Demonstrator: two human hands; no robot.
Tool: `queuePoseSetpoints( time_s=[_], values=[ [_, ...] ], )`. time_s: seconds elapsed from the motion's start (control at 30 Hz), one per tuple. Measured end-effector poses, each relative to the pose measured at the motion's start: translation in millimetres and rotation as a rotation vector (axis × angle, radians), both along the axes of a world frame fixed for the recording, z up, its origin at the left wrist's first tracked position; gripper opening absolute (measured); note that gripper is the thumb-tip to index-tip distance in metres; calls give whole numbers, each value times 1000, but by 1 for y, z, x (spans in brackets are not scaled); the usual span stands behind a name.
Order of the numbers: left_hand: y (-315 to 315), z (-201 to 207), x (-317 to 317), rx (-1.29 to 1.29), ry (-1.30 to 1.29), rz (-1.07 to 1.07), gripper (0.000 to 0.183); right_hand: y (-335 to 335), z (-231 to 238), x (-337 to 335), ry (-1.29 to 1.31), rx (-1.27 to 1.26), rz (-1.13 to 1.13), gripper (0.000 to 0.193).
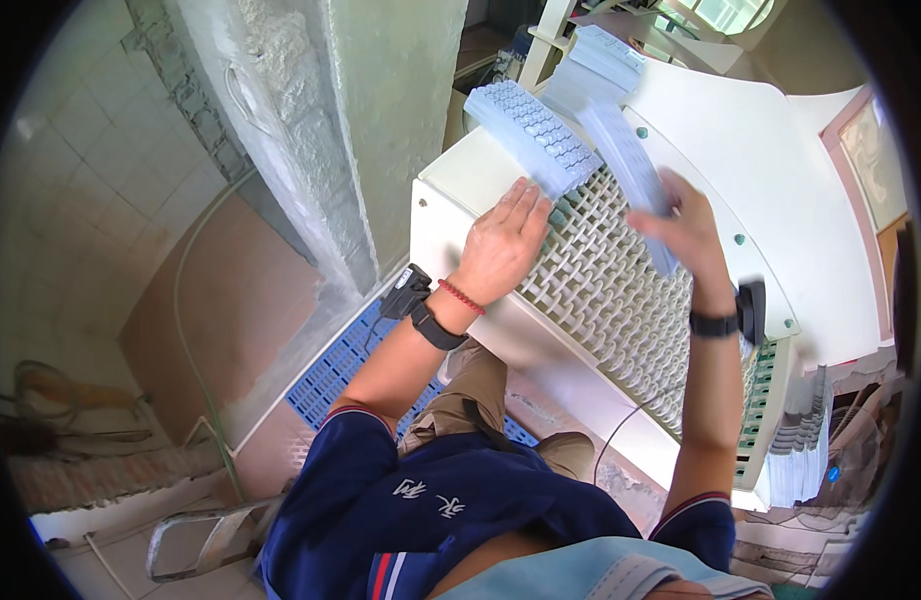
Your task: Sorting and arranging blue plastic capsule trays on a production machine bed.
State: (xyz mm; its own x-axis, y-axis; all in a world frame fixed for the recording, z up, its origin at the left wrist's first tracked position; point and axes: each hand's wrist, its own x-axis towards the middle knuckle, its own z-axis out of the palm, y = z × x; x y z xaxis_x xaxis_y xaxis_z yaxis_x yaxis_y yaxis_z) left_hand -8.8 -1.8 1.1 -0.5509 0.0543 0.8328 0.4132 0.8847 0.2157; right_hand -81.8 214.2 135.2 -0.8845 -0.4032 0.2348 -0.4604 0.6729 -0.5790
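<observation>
My right hand (686, 225) grips a long pale-blue stack (626, 150), slightly blurred, which looks like thin face masks packed together. Its thumb lies across the stack, with the fingers on the far side. Stretched out and close together, the fingers of my left hand (506, 240) rest by the near end of another light-blue stack (536, 130) with a bumpy top. That one lies at the far end of a white looped mesh belt (621, 280). Behind the two, a third pale-blue stack (603, 65) leans at an angle.
White panels of the machine (761, 170) flank the belt. At its near right end hang several pale stacks (799, 450). A rough concrete pillar (311, 130) rises on the left. Blue plastic grating (346, 365) lies on the floor beside my legs, and a thin dark cable (611, 435) runs below the belt.
</observation>
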Motion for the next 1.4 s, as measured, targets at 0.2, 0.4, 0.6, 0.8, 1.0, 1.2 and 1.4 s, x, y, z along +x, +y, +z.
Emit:
queuePoseSetpoints(
  time_s=[0.2,0.4,0.6,0.8,1.0,1.2,1.4],
  values=[
    [65,4,75,482,-200,-521,47,33,-33,113,-174,-208,-215,78],
    [124,-33,96,1432,-633,-1272,44,28,-97,161,-118,-60,-213,90],
    [104,-36,89,1890,-960,-1221,38,47,-117,170,-170,-75,-68,97],
    [93,-40,86,1757,-1007,-1036,33,67,-147,163,-532,-672,-244,37],
    [80,-45,80,1761,-1067,-980,36,82,-154,145,-669,-682,-283,18],
    [42,-40,92,1895,-1036,-1355,49,127,-170,85,-450,-831,-503,25],
    [35,-39,103,1881,-1021,-1449,53,85,-173,44,-446,-753,-456,28]
  ],
)
